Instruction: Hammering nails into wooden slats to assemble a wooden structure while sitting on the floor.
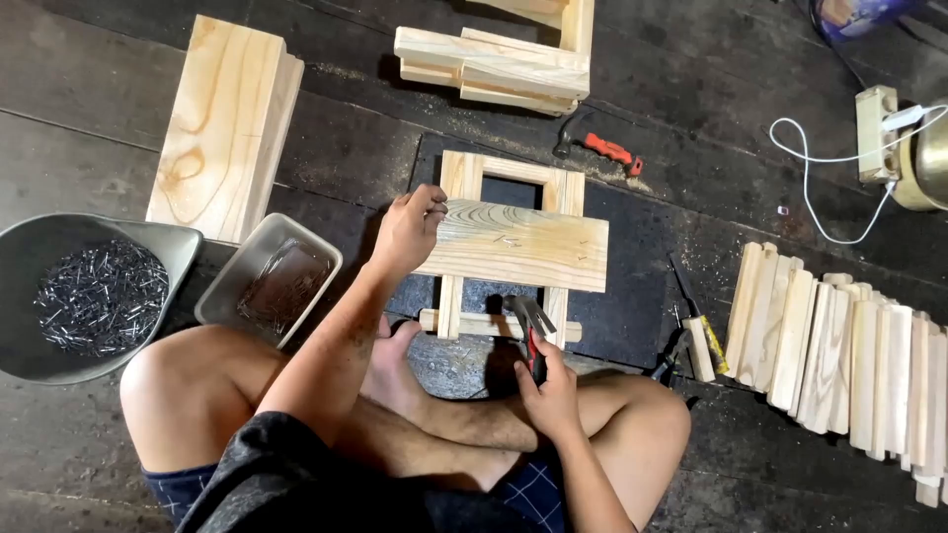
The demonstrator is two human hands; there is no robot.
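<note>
Dark plank floor (89, 148), dusted with sawdust, fills the view, with a person seated cross-legged at 6 o'clock. At 11 o'clock lies a stack of wide pale boards (225, 126); at 3 o'clock a long row of short wooden slats (839, 345) lies side by side. A grey basin of dark nails (94, 294) sits at 9 o'clock, with a smaller grey tray of nails (272, 279) just beside it. A bundle of jointed timber pieces (504, 61) rests at 12 o'clock. At centre, on a black mat (642, 286), lies a small wooden frame (464, 178) with a flat wooden board (518, 245) laid across its rails. The left hand (407, 230) rests on the board's left end, fingers curled over its edge and pressing it onto the frame. The right hand (551, 393) is closed around the red-and-black handle of a claw hammer (531, 321), whose metal head hovers over the frame's lower rail at the board's near edge. A second hammer with a red handle (598, 145) lies at 1 o'clock, and a white power strip (877, 133) with a looping cable sits at 2 o'clock.
</note>
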